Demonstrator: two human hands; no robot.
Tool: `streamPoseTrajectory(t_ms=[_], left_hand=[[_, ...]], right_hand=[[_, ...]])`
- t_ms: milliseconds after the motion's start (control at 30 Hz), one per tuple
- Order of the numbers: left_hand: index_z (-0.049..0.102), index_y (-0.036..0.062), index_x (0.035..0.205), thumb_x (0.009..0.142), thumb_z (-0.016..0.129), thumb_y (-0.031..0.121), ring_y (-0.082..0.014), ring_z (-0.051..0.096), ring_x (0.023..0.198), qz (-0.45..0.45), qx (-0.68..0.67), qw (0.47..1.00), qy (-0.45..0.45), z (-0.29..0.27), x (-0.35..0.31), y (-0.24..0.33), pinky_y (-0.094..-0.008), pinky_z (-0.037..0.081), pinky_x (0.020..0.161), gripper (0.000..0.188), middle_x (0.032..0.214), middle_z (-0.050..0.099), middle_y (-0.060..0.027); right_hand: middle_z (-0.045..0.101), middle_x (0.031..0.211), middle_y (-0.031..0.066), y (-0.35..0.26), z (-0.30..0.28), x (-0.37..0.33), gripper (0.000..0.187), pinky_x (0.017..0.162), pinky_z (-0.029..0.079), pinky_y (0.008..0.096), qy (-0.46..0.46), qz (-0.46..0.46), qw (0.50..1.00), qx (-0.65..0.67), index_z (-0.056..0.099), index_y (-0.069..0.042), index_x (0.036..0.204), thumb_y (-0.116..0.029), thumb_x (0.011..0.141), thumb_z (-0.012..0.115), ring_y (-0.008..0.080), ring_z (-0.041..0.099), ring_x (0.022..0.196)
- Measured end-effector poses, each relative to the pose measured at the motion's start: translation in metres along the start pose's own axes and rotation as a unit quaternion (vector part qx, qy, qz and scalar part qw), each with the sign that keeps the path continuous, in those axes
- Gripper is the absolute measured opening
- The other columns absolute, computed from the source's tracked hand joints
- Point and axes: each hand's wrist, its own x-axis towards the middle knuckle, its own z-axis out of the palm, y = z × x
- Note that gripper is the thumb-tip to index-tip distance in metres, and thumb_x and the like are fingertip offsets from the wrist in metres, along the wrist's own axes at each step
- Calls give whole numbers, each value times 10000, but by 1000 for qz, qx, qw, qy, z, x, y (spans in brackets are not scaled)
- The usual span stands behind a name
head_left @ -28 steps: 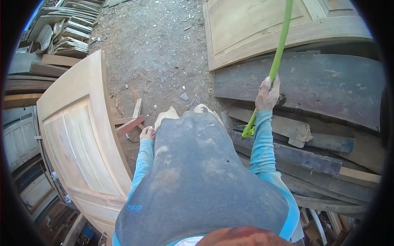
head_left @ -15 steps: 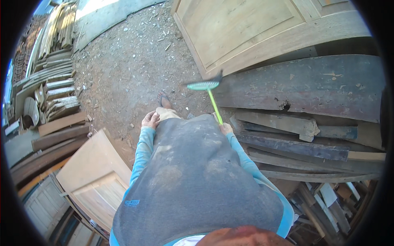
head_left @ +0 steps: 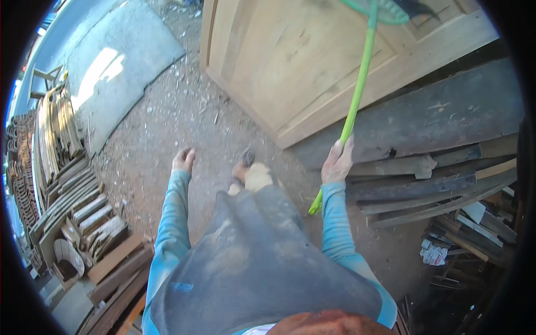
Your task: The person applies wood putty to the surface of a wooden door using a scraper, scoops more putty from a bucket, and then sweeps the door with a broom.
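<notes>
A broom with a lime-green handle [head_left: 362,72] is in my right hand [head_left: 338,161], whose fingers are closed around the lower part of the stick. The green broom head [head_left: 391,12] with dark bristles is raised at the top edge, in front of a large panelled wooden door [head_left: 268,61]; part of it is cut off by the frame. My left hand [head_left: 184,159] hangs free over the dirt ground, fingers loosely curled and a little apart, with nothing visible in it.
Stacked boards [head_left: 72,190] and roof tiles [head_left: 20,162] line the left side. On the right lie a wide dark plank [head_left: 413,120] and long weathered beams [head_left: 413,190], with scrap wood [head_left: 474,229] beyond. A grey sheet [head_left: 128,56] covers ground at far left.
My right hand has swung the broom up and forward, from low by the door's corner to the top edge. My left hand has moved off my thigh outward. The view has turned and moved.
</notes>
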Motion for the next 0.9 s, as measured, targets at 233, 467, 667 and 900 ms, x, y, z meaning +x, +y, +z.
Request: streamPoseTrajectory(t_ms=[233,467,667,900], left_hand=[[706,-12,1205,903,715,388,-303,741,934,-98,283,951,-81,-36,71,-45,-411,588,815,501,1021,761,-194],[739,17,1188,855,745,467,-256,731,1011,-159,450,860,-182,-153,114,-108,-380,544,952,559,1057,774,-152],[741,27,1184,898,710,449,-234,732,984,-105,439,867,-212,-142,258,-36,-377,557,902,511,1034,777,-142],[681,40,1239,939,719,371,-160,680,735,-41,289,921,-259,-124,489,93,-310,522,585,448,922,736,-71]], right_hand=[[692,1073,300,239,136,-257,536,850,511,557,-185,554,811,43,546,-102,1434,-420,1002,549,475,670,1010],[690,1159,270,172,182,-313,515,904,502,545,-327,410,846,-94,607,-65,1357,-425,996,530,485,644,1083],[625,1347,247,-42,141,-98,458,1046,490,418,-169,270,947,-47,569,-25,1395,-284,1018,564,408,590,1271],[684,1113,238,-191,207,76,445,778,545,404,119,295,948,18,521,-27,1445,-254,1064,493,320,693,935]])
